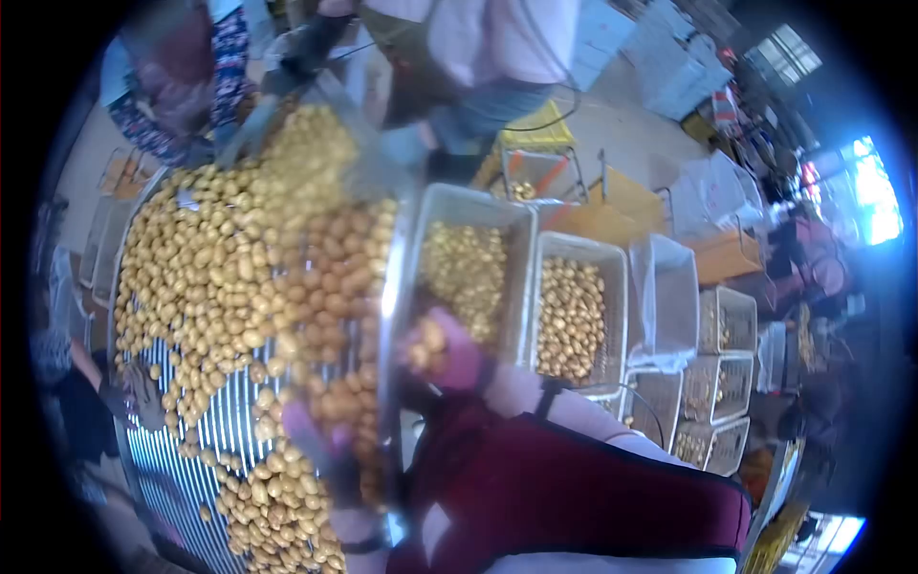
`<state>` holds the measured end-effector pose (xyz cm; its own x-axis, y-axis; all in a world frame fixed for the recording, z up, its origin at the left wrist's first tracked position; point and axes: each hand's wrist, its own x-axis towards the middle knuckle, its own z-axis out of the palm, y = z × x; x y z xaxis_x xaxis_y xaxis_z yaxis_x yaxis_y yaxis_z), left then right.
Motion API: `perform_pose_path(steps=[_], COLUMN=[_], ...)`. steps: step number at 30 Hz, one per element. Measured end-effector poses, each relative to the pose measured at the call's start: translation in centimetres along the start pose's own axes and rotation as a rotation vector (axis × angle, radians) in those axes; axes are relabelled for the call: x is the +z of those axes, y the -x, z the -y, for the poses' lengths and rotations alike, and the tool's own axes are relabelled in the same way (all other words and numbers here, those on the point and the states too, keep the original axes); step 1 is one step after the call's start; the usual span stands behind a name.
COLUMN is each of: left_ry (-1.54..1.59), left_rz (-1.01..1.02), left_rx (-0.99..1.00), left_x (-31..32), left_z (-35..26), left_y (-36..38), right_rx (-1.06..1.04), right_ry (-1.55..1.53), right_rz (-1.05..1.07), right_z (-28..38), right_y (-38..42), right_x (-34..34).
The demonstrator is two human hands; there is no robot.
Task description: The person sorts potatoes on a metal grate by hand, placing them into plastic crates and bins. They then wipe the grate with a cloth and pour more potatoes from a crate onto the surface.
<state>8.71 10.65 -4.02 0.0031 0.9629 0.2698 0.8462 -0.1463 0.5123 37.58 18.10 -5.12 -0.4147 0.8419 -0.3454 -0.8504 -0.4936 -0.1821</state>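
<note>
Many small potatoes (206, 258) lie on a sorting table with metal bars (229, 416). My left hand (320, 445), in a grey and pink glove, is over the potatoes at the table's near side. Its fingers look apart and are blurred by motion, with nothing visibly held. At the table's metal edge, my right hand (454, 354), in a pink glove, is closed around a few potatoes (427, 342). It is beside a plastic crate (521, 277) holding potatoes. A second crate (622, 316) of potatoes stands next to it.
Across the table's end, a co-worker (497, 48) stands by a tilted container (368, 143) with potatoes blurred below it. Another person in patterned sleeves (229, 57) is beside them. A gloved co-worker's hand (143, 392) is at the far side. More crates (722, 383) stand behind me.
</note>
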Motion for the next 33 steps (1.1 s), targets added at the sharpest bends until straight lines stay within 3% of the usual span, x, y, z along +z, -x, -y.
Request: perform_pose_path(steps=[1, 3, 4, 5, 8, 11, 15, 16, 18, 19, 22, 23, 24, 25, 26, 29, 33], left_ry=[-0.006, 0.062, 0.095, -0.081, -0.459, -0.5, -0.436, -0.393, -0.203, 0.104, -0.131, 0.33, 0.338, 0.346, -0.051, 0.06, -0.244], left_rz=[0.059, 0.03, -0.076, -0.022, -0.021, -0.056, -0.067, -0.07, -0.064, -0.067, -0.21, -0.342, -0.35, -0.356, -0.257, -0.242, -0.522], left_rx=[-0.055, -0.186, -0.138, -0.171, -0.189, -0.271, -0.22, -0.183, -0.138, -0.32, -0.164, -0.407, -0.34, -0.273, -0.148, -0.502, -0.705], left_x=[-1.1, -3.4, -4.1, -5.9, -9.6, -9.9, -8.1, -7.3, -5.8, -5.0, -1.3, -0.3, 1.0, 2.4, -1.0, -6.9, -11.6], left_z=[0.6, 0.9, 1.8, 2.3, 4.9, 5.4, 5.7, 5.9, 5.7, 3.6, 5.9, 4.5, 7.1, 9.5, 7.5, 5.1, 7.0], left_y=[2.0, 6.3, 8.8, 11.2, 18.6, 21.9, 21.8, 21.3, 19.0, 16.5, 9.7, 6.5, 6.3, 6.0, 4.1, 6.0, 17.3], right_rx=[-0.07, -0.091, -0.144, -0.193, -0.496, -0.503, -0.554, -0.662, -0.611, -0.617, -0.724, -0.663, -0.597, -0.604, -0.614, -0.577, -0.642], right_ry=[-0.079, -0.097, -0.092, -0.087, 0.404, 0.975, 1.473, 1.563, 1.785, 1.87, 2.122, 2.114, 2.103, 2.07, 2.049, 2.103, 2.225], right_rz=[0.012, -0.385, -0.365, -0.344, -0.829, -0.99, -0.832, -0.767, -0.171, 0.087, 0.524, 0.653, 0.8, 0.84, 0.868, 1.05, 1.168], right_z=[1.6, 4.8, 6.1, 7.1, 6.7, 6.0, -0.2, -3.0, -5.5, -6.9, -14.2, -15.6, -17.0, -18.4, -19.1, -19.0, -18.8], right_y=[2.7, 7.5, 10.6, 13.5, 20.1, 21.0, 11.2, 9.9, 5.3, 3.3, -0.2, -1.0, -1.4, -1.5, -1.4, -3.1, -6.1], right_x=[-1.3, -5.2, -8.5, -12.5, -21.2, -21.7, -12.7, -3.0, -2.4, -2.0, 0.8, 2.1, 3.2, 4.4, 5.3, 5.8, 7.0])
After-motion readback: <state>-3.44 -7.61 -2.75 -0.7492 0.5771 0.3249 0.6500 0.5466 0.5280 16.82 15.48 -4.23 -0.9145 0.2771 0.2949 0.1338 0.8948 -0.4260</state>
